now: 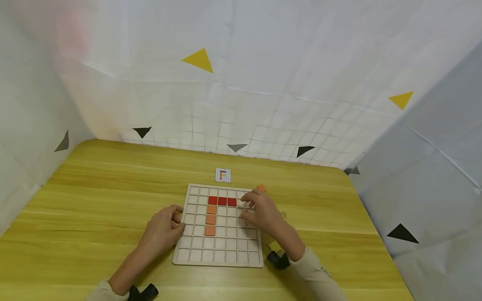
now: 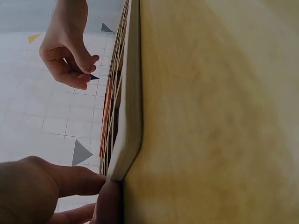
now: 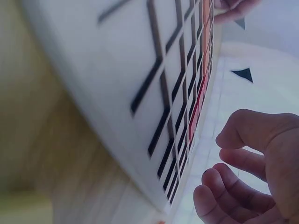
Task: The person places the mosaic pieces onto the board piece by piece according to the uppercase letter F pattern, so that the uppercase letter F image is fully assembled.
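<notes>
A pale wooden grid board [image 1: 226, 254] lies on the table in front of me. Three red tiles [image 1: 222, 201] sit side by side in one of its upper rows. Below the leftmost red one, three orange tiles [image 1: 211, 219] run down a column. My left hand [image 1: 162, 228] grips the board's left edge, its thumb and fingers meeting the rim [image 2: 128, 116] in the left wrist view. Over the upper right squares hovers my right hand [image 1: 262, 209], fingers loosely bent and thumb apart. Nothing shows between those fingers [image 3: 243, 135] in the right wrist view.
Behind the board lies a small pattern card [image 1: 223, 175] with a coloured figure on a grid. A loose orange tile [image 1: 261, 188] is beyond the right hand, and a yellow tile [image 1: 274, 246] lies beside the right forearm. White sheets [image 1: 263, 104] enclose the table's back and sides.
</notes>
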A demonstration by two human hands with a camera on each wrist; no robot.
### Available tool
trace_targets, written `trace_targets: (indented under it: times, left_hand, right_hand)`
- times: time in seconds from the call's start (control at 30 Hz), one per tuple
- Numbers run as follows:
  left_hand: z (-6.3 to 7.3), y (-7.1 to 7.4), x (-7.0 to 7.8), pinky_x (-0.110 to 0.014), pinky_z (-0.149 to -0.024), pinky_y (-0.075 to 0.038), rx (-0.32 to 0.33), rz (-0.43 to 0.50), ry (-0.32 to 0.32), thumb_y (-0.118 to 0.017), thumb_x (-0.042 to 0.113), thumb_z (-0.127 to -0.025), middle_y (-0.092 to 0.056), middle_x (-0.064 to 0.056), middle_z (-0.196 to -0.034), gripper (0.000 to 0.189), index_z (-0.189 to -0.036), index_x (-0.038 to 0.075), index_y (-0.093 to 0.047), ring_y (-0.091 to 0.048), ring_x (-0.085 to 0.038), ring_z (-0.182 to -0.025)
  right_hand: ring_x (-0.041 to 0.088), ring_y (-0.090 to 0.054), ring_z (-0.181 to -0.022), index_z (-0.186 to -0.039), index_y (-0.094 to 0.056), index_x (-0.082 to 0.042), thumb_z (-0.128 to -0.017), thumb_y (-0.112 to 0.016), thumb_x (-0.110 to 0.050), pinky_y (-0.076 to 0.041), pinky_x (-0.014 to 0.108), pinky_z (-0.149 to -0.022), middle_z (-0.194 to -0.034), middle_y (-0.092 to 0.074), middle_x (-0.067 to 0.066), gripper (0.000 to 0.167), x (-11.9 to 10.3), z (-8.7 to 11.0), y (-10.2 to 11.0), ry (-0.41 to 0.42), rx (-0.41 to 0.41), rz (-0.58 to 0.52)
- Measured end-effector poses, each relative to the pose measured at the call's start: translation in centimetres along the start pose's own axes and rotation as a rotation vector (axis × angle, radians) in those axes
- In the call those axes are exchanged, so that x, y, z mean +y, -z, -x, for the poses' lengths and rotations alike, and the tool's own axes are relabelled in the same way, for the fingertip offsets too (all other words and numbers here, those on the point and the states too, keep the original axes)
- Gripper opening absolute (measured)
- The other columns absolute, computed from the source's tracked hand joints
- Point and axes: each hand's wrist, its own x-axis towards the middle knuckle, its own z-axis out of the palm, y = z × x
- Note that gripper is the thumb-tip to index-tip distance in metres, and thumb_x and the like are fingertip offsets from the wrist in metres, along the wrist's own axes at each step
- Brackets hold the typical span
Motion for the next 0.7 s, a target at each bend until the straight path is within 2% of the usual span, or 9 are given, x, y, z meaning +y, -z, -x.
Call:
trace_targets:
  times: [0.3,0.7]
  left_hand:
    - [-0.1,-0.2,-0.3,-0.033,-0.067,-0.050,0.001,0.001,-0.008,-0.073,0.006,-0.084,-0.060,-0.003,-0.087,0.039,-0.121,-0.003,-0.063,-0.061,-0.014,-0.076]
    - [-0.1,-0.3,-0.3,-0.033,-0.067,-0.049,0.012,-0.007,-0.010,-0.072,0.006,-0.084,-0.060,-0.002,-0.087,0.038,-0.120,-0.002,-0.064,-0.060,-0.013,-0.075]
  right_hand:
    - [0.022,-0.060,-0.079,-0.100,-0.072,0.002,-0.078,-0.078,-0.001,-0.052,0.030,-0.067,-0.097,-0.062,0.011,0.023,2.1,-0.7,0.7,-0.058,0.020,-0.022]
    - [0.024,-0.061,-0.082,-0.102,-0.072,0.001,-0.078,-0.077,-0.003,-0.052,0.037,-0.070,-0.094,-0.060,0.010,0.025,4.1,-1.3,1.4,-0.135,0.037,0.027]
